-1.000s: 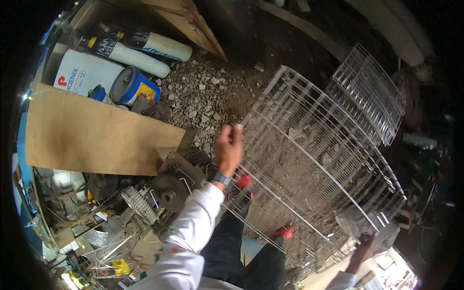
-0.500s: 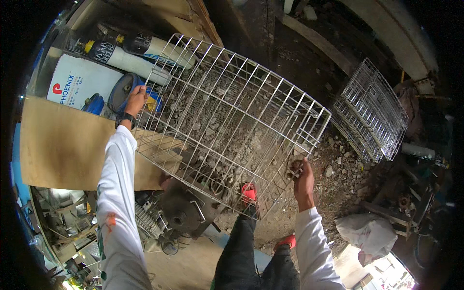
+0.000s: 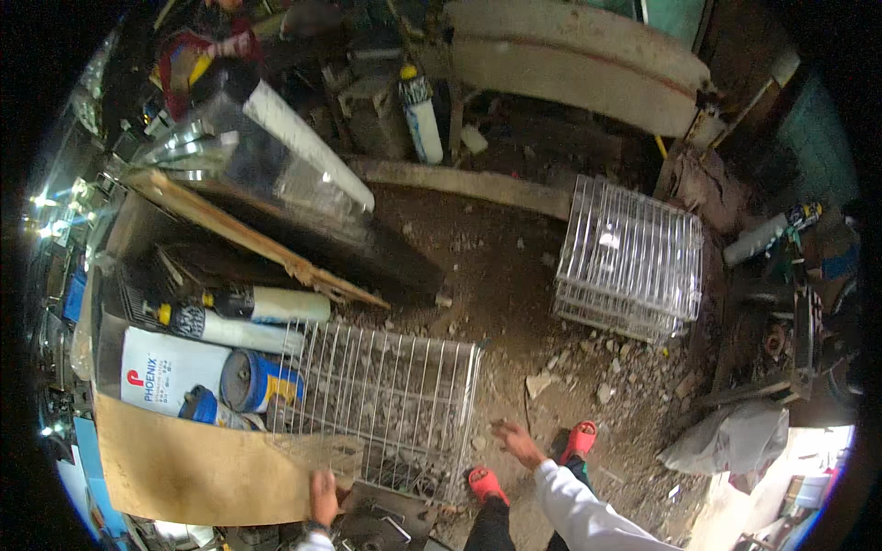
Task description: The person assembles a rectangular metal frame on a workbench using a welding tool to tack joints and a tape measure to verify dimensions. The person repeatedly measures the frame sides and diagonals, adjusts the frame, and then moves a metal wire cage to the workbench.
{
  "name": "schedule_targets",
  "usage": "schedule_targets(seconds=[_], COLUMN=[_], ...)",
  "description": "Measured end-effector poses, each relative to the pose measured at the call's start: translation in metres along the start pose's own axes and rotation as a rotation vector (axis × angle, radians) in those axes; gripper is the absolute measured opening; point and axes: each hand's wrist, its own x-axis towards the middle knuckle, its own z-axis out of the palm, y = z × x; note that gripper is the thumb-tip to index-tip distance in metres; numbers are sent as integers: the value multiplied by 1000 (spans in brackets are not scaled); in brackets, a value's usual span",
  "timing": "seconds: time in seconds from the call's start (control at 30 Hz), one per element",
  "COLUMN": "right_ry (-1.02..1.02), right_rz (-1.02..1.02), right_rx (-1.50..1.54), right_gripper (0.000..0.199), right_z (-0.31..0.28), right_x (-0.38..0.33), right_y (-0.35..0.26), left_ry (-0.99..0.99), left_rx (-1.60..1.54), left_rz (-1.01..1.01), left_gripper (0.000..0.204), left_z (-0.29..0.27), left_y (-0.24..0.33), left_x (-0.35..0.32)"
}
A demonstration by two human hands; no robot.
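Note:
A rectangular wire basket [image 3: 390, 404] of thin silvery rods sits low at centre left, over the rubble and beside the wooden board. My right hand [image 3: 519, 444] is just right of the basket's edge, apart from it, empty, with fingers stretched out. At the basket's near left corner, in front of the board, is my left hand [image 3: 323, 499]. Its fingers are blurred, so I cannot tell whether it touches the wire. A stack of similar wire racks [image 3: 629, 257] lies on the ground farther right.
The plywood board [image 3: 202, 468] lies at left, beside a blue bucket [image 3: 248, 381], a white box [image 3: 170, 372] and white cylinders [image 3: 243, 331]. A tilted wooden plank [image 3: 266, 243] stands behind. A person [image 3: 216, 55] is at far left. A grey sack [image 3: 726, 441] lies at right.
My right hand has let go of the wire basket and moved off its edge. The basket is lower and farther left in view. The view has swung toward the stacked racks.

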Motion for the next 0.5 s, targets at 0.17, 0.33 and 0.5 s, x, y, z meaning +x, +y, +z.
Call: schedule_targets(seconds=[0.17, 0.33, 0.5], right_ry=[49, 241, 246], right_rz=[-2, 150, -393], right_rx=[-446, -187, -84], right_gripper=[46, 27, 39], right_z=[-162, -349, -413], right_x=[-94, -84, -35], right_y=[18, 31, -143], left_ry=[-66, -73, -53], left_rx=[-120, -202, -244], left_rz=[-266, -368, -425], left_gripper=[65, 61, 56], left_z=[105, 182, 212], left_y=[83, 144, 171], left_x=[-75, -109, -142])
